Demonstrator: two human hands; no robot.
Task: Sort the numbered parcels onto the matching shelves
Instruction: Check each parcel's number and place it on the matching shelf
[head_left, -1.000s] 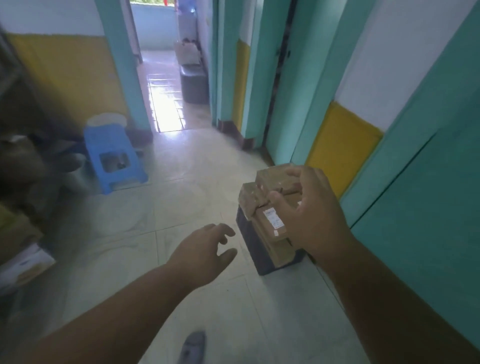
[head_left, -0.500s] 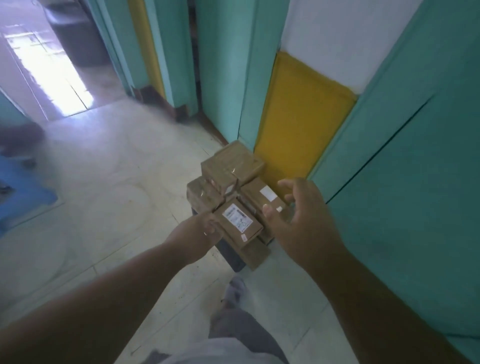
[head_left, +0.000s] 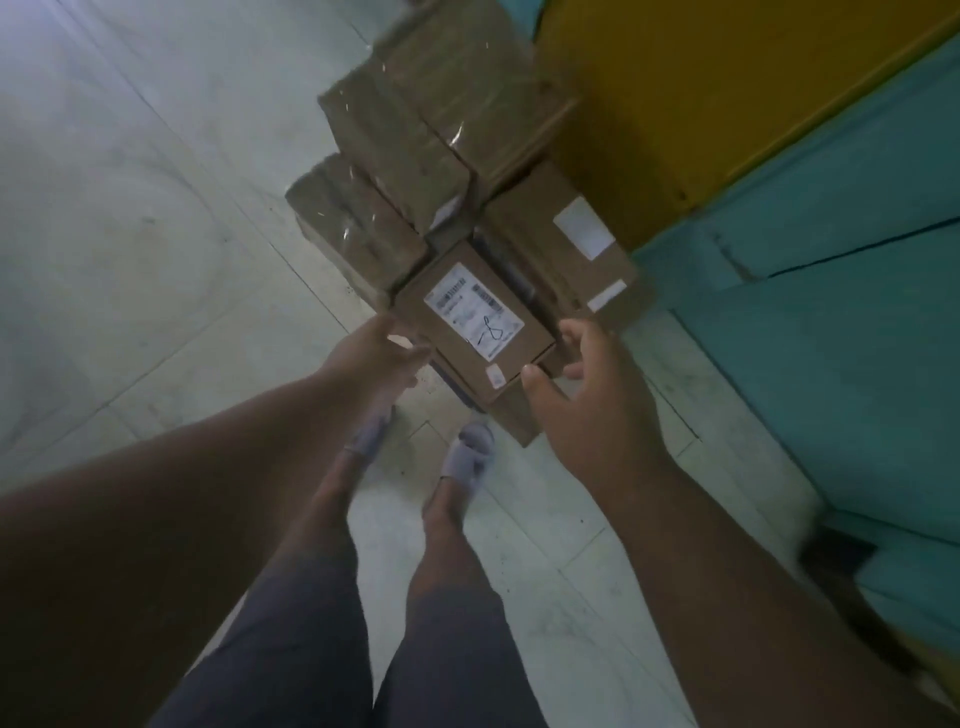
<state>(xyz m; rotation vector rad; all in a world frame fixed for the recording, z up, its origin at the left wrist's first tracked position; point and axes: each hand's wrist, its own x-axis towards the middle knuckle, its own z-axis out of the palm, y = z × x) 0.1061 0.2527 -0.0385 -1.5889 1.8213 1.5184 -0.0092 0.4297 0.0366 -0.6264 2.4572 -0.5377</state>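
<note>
Two hands flank the nearest parcel, and neither grips it yet. Your left hand (head_left: 382, 351) sits at its near-left side, fingers relaxed, perhaps just touching the edge; blur hides the contact. Your right hand (head_left: 584, 387) is spread open at its near-right corner, thumb tip almost on the cardboard. Between them lies the labelled parcel (head_left: 475, 325), topmost at the near end of the parcel stack (head_left: 415, 119) on the floor (head_left: 130, 208). Its long axis runs away from you, slanting from far-left to near-right, so both hands stand about equally near. A handwritten mark crosses its label (head_left: 472, 312); I cannot read it surely. Beyond, taped parcels climb toward the yellow wall panel (head_left: 701, 78).
</note>
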